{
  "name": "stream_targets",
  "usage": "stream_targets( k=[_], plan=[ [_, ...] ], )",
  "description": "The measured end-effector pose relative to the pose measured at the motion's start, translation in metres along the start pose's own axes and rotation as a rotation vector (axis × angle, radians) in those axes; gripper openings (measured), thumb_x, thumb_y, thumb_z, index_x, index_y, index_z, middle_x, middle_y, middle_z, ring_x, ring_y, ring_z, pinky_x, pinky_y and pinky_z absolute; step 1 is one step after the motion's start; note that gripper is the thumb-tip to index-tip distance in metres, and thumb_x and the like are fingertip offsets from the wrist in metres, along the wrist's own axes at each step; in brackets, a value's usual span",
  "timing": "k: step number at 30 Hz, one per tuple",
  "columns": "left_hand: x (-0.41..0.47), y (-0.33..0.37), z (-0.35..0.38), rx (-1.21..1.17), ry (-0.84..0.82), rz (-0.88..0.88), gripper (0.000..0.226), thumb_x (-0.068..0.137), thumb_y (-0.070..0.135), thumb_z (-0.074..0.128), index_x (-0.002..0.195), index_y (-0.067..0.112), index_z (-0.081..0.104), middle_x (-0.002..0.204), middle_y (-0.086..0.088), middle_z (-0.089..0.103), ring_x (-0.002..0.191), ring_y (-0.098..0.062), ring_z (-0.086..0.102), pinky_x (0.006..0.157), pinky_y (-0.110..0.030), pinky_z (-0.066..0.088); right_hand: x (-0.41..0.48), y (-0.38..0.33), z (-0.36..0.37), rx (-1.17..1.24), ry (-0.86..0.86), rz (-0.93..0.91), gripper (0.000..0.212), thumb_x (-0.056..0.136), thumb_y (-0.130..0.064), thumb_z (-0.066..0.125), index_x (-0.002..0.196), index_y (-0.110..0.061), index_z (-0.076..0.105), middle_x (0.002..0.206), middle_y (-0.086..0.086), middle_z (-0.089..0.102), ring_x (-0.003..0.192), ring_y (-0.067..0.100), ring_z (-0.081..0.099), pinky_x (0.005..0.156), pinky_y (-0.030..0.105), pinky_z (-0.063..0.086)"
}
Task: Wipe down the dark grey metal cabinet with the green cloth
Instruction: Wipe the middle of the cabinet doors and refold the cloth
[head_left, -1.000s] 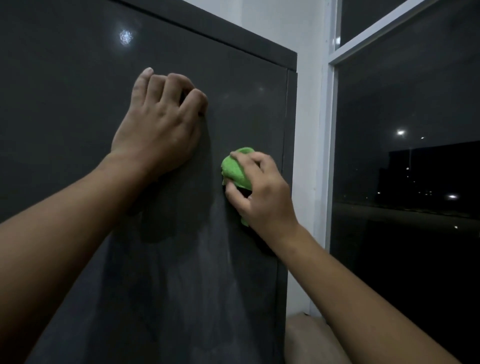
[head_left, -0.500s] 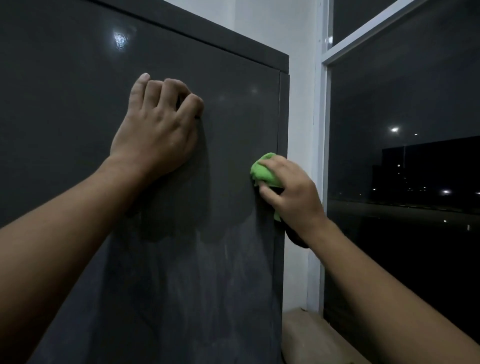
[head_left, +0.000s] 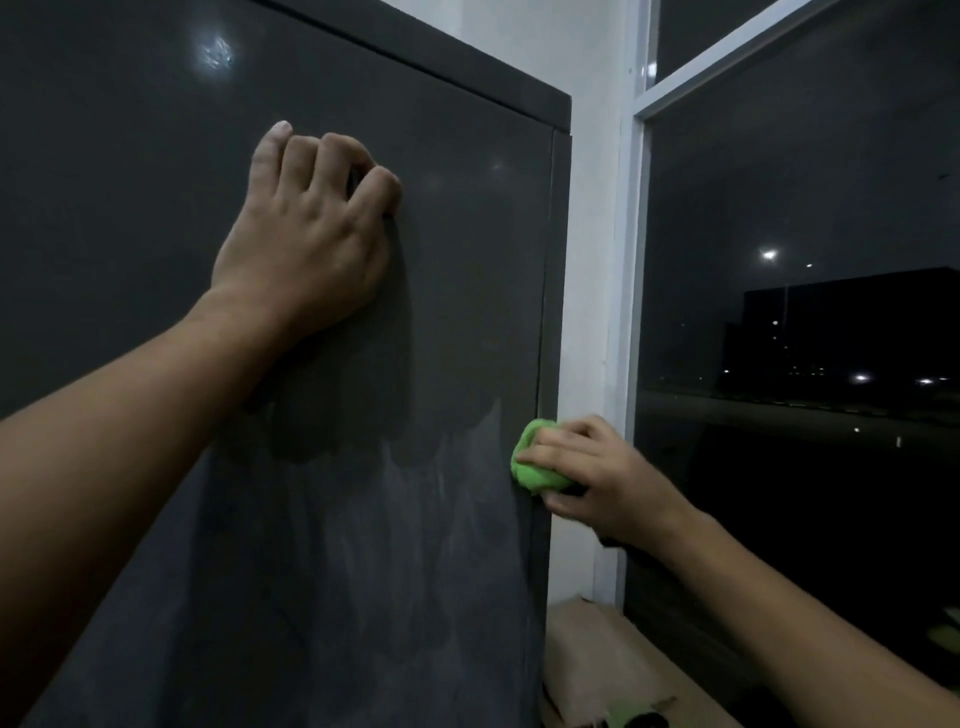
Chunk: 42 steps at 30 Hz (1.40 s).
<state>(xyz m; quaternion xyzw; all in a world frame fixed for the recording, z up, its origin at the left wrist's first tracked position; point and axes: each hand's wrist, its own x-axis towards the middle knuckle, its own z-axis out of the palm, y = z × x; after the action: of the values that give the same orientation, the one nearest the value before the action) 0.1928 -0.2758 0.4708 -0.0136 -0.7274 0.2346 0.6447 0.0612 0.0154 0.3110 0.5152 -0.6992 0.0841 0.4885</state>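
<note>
Cabinet (head_left: 156, 260) filled the view, upper face dark, lower part w/ pale streaks, probably not yet wiped. Left hand (head_left: 306, 244) pressed on the door, fingers curled, holding nothing, likely bracing. Right hand (head_left: 597, 478), arm reaching up from lower right, fingers closed round the bunched cloth (head_left: 530, 465), pushed against cabinet's right edge, by the window (head_left: 779, 312).

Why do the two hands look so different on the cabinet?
The left hand is high on the cabinet, the right hand low at its right edge. The left hand is empty, pressed on the door with curled fingers; the right hand grips a bunched green cloth. Both are bare and reach for the same door.
</note>
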Motion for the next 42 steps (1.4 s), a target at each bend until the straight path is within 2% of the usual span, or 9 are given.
stream_targets(
  k=[5,9,18,22,25,30,34,39,42],
  plan=[
    [-0.001,-0.002,-0.001,0.002,-0.012,0.001,0.042,0.099,0.034,0.028,0.125,0.008,0.048,0.127,-0.024,0.041,0.117,-0.046,0.039,0.117,-0.06,0.014,0.053,-0.007,-0.016,0.128,0.319,0.358,0.039,0.085,-0.026,0.066,0.124,-0.02,0.069,0.124,-0.015,0.063,0.104,0.007,0.049,0.093,0.027,0.042],
    [-0.001,-0.001,-0.001,0.002,-0.012,-0.004,0.043,0.099,0.034,0.028,0.126,0.007,0.047,0.128,-0.024,0.041,0.118,-0.047,0.039,0.117,-0.059,0.013,0.057,-0.027,0.014,0.182,0.422,0.505,0.041,0.087,-0.022,0.068,0.127,-0.024,0.065,0.13,-0.012,0.062,0.113,0.013,0.049,0.096,0.014,0.036],
    [0.0,-0.001,-0.001,0.017,0.003,-0.009,0.041,0.099,0.034,0.029,0.125,0.007,0.047,0.127,-0.025,0.041,0.115,-0.047,0.04,0.116,-0.059,0.014,0.032,-0.013,0.009,0.02,0.124,-0.027,0.041,0.086,-0.022,0.067,0.125,-0.01,0.069,0.126,0.004,0.067,0.106,0.023,0.053,0.099,0.022,0.04],
    [0.0,0.0,-0.002,0.014,-0.005,-0.006,0.041,0.099,0.034,0.029,0.125,0.008,0.047,0.128,-0.024,0.041,0.117,-0.046,0.04,0.116,-0.058,0.014,0.061,-0.013,0.003,0.078,0.427,0.384,0.041,0.085,-0.02,0.067,0.126,-0.015,0.068,0.127,0.0,0.067,0.107,0.025,0.053,0.097,0.022,0.038],
    [-0.001,0.0,-0.002,0.019,-0.006,-0.007,0.041,0.099,0.033,0.03,0.125,0.008,0.047,0.128,-0.024,0.041,0.117,-0.046,0.04,0.116,-0.058,0.014,0.07,-0.027,0.018,0.078,0.475,0.489,0.04,0.086,-0.019,0.066,0.126,-0.016,0.066,0.127,-0.001,0.065,0.11,0.025,0.05,0.096,0.015,0.034],
    [-0.001,-0.001,-0.002,0.033,-0.009,-0.006,0.041,0.1,0.034,0.031,0.127,0.008,0.046,0.129,-0.025,0.04,0.117,-0.047,0.039,0.115,-0.059,0.015,0.045,-0.048,0.035,0.031,0.335,0.112,0.042,0.085,-0.019,0.068,0.126,-0.011,0.068,0.126,0.004,0.067,0.111,0.027,0.05,0.102,0.029,0.043],
    [-0.001,-0.001,-0.002,0.02,0.002,-0.007,0.037,0.1,0.032,0.033,0.125,0.008,0.047,0.127,-0.024,0.042,0.115,-0.046,0.04,0.116,-0.059,0.015,0.048,-0.033,0.023,0.004,0.23,-0.059,0.039,0.088,-0.019,0.068,0.126,-0.01,0.069,0.127,0.005,0.068,0.111,0.026,0.054,0.103,0.027,0.041],
    [-0.001,-0.001,0.001,-0.049,0.033,-0.018,0.03,0.097,0.022,0.045,0.122,0.006,0.044,0.123,-0.022,0.044,0.11,-0.042,0.042,0.118,-0.058,0.017,0.09,-0.027,0.012,0.191,0.531,0.46,0.04,0.088,-0.017,0.067,0.128,-0.018,0.066,0.125,-0.011,0.061,0.117,0.021,0.049,0.099,0.016,0.037],
    [-0.001,-0.001,0.002,-0.063,0.028,-0.013,0.03,0.097,0.022,0.045,0.123,0.007,0.044,0.122,-0.02,0.044,0.11,-0.041,0.043,0.118,-0.057,0.016,0.102,-0.043,0.023,0.177,0.598,0.549,0.039,0.088,-0.014,0.065,0.127,-0.016,0.065,0.128,-0.003,0.063,0.125,0.022,0.049,0.105,0.023,0.039]
  ],
)
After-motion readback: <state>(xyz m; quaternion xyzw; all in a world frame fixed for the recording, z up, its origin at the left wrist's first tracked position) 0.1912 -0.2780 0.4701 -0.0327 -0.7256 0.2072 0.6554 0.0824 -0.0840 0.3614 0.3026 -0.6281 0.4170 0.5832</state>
